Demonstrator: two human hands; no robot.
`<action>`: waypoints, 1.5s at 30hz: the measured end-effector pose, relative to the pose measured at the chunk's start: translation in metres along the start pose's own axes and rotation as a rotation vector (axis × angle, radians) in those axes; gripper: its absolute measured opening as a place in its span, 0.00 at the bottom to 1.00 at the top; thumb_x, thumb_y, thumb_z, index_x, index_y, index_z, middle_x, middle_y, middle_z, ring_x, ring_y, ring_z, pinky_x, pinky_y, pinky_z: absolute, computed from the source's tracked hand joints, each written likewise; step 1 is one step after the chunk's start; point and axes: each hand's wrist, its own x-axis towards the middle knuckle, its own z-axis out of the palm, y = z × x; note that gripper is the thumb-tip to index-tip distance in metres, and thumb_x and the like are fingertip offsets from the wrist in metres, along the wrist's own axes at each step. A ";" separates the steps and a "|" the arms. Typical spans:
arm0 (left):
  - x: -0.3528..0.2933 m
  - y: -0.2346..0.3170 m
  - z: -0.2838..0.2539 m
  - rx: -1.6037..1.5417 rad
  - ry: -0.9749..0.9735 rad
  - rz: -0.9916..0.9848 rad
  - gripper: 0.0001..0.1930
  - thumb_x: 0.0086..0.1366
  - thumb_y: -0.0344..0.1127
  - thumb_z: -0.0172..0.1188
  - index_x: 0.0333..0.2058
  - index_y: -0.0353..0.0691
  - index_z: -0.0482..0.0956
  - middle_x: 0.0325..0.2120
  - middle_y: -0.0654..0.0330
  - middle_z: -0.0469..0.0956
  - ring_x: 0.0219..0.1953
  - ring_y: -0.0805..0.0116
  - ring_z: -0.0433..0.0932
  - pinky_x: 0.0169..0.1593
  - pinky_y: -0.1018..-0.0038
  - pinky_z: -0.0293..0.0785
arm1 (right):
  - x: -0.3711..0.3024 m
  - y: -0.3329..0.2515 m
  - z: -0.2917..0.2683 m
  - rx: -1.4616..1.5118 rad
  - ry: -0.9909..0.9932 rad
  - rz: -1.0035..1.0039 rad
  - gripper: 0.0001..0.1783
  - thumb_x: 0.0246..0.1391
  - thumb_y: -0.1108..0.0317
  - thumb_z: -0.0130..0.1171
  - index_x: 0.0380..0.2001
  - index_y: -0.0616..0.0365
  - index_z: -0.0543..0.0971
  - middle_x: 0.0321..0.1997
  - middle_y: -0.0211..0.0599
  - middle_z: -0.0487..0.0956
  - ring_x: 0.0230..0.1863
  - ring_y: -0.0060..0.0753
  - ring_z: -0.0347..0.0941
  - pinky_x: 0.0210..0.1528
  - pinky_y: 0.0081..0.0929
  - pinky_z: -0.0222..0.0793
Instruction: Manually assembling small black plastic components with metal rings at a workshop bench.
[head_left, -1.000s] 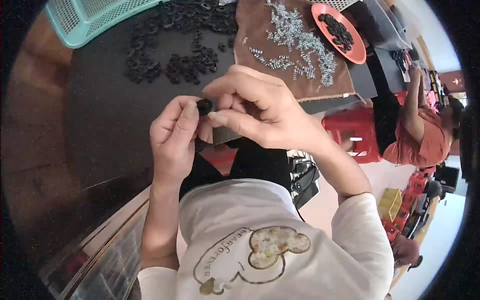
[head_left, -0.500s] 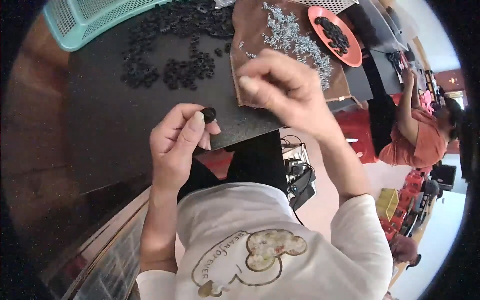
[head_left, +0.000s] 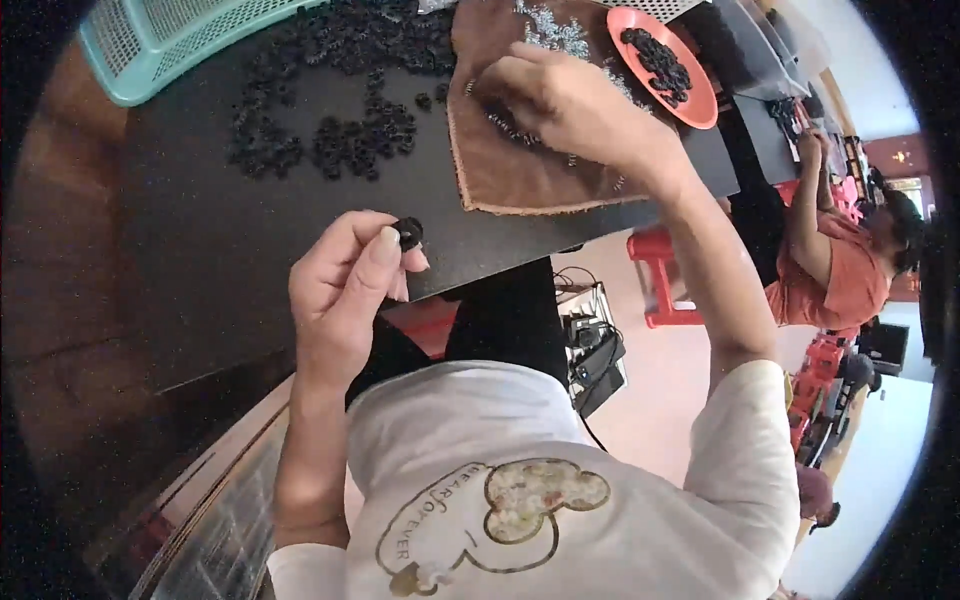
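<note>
My left hand (head_left: 345, 285) pinches a small black round part (head_left: 408, 233) between thumb and fingers, just above the near edge of the black table (head_left: 200, 250). My right hand (head_left: 575, 105) reaches out over the brown cloth (head_left: 520, 175), its fingertips down among the small silver springs (head_left: 545, 35) scattered there. Whether a spring is between its fingers cannot be seen. Loose black round parts (head_left: 350, 140) lie in heaps on the table beyond my left hand.
A teal mesh basket (head_left: 160, 45) stands at the far left. An orange dish (head_left: 672, 85) holding black parts sits at the far right of the cloth. Another person in an orange top (head_left: 850, 280) works at the right, near a red stool (head_left: 665, 280).
My right hand has left the black part and moved forward onto the cloth among the springs. My left hand has stayed low near the table edge, still holding the part.
</note>
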 end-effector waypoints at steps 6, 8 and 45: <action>0.000 0.001 0.000 0.011 0.009 0.004 0.10 0.70 0.34 0.52 0.38 0.32 0.76 0.27 0.63 0.78 0.24 0.84 0.67 0.30 0.84 0.66 | -0.011 0.012 -0.009 0.072 0.063 0.029 0.20 0.46 0.72 0.56 0.44 0.65 0.72 0.41 0.53 0.73 0.44 0.57 0.72 0.49 0.45 0.69; 0.001 0.002 0.000 0.002 0.008 0.000 0.10 0.70 0.35 0.52 0.38 0.32 0.76 0.27 0.63 0.78 0.24 0.84 0.67 0.30 0.84 0.66 | -0.015 0.010 -0.014 0.130 0.035 0.129 0.18 0.47 0.71 0.56 0.43 0.65 0.72 0.39 0.54 0.74 0.42 0.56 0.73 0.46 0.45 0.69; 0.005 0.009 0.000 -0.222 0.024 -0.049 0.12 0.71 0.36 0.50 0.41 0.31 0.76 0.29 0.58 0.79 0.23 0.82 0.68 0.30 0.83 0.67 | 0.002 -0.101 0.003 1.340 0.091 0.270 0.07 0.57 0.70 0.60 0.30 0.63 0.78 0.21 0.23 0.74 0.22 0.11 0.65 0.23 0.15 0.60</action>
